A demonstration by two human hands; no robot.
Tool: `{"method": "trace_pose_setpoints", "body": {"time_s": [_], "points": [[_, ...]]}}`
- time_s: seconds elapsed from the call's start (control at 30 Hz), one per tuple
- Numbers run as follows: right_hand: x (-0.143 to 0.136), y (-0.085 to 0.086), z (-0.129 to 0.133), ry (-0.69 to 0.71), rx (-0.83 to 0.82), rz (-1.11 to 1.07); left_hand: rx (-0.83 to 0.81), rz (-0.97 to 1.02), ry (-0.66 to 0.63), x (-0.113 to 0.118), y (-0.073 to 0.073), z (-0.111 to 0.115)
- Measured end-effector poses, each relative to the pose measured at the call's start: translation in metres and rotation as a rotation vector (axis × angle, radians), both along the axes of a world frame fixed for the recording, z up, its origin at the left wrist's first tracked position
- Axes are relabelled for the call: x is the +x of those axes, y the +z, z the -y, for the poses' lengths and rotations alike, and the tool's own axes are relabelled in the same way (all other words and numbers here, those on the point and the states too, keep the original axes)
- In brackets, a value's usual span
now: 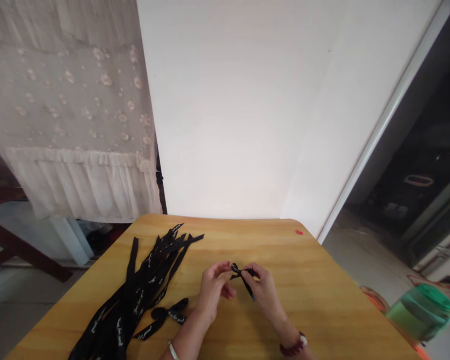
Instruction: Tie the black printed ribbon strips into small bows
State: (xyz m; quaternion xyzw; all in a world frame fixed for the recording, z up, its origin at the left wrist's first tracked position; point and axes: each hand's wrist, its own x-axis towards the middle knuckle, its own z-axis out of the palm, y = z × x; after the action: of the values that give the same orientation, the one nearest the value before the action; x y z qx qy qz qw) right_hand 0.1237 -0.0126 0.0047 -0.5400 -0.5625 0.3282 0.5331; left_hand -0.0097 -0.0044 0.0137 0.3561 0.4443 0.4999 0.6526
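Observation:
A small black ribbon bow (pixel 235 268) with white marks is held above the table between my two hands. My right hand (pixel 264 290) is closed, pinching the bow near its knot, with one ribbon tail hanging below the fingers. From the other side, my left hand (pixel 213 287) has its thumb and forefinger on the ribbon's left part, while its other fingers are loosely curled. Left of my left hand, another black bow (pixel 168 313) with white lettering lies on the table. Beyond it spreads a pile of loose black ribbons (pixel 140 290) printed with white script.
The wooden table (pixel 315 310) stands against a white wall panel (pixel 240 110). A small red object (pixel 299 232) lies near its far right corner. A green-lidded clear container (pixel 420 310) is beyond the right edge. A lace curtain (pixel 78 110) hangs at the left.

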Motion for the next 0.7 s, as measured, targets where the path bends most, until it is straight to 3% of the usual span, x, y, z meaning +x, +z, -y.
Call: {"method": "trace_pose_setpoints", "body": {"time_s": [0.13,0.23,0.43,0.7], "points": [[-0.0066,-0.0016,0.0013,0.044,-0.022,-0.048,0.004,0.137,-0.125,0.0049,-0.0049,0.0019],[-0.0103,-0.0002,0.0021,0.067,-0.039,-0.088,0.031,0.184,-0.113,0.0059,-0.0073,0.0017],[-0.0063,0.0011,0.0008,0.05,0.008,-0.072,-0.054,0.126,-0.133,0.0023,-0.0049,0.0021],[-0.0049,0.0078,0.0026,0.143,-0.019,-0.093,-0.056,0.113,-0.286,0.0014,-0.0099,0.0033]]}}
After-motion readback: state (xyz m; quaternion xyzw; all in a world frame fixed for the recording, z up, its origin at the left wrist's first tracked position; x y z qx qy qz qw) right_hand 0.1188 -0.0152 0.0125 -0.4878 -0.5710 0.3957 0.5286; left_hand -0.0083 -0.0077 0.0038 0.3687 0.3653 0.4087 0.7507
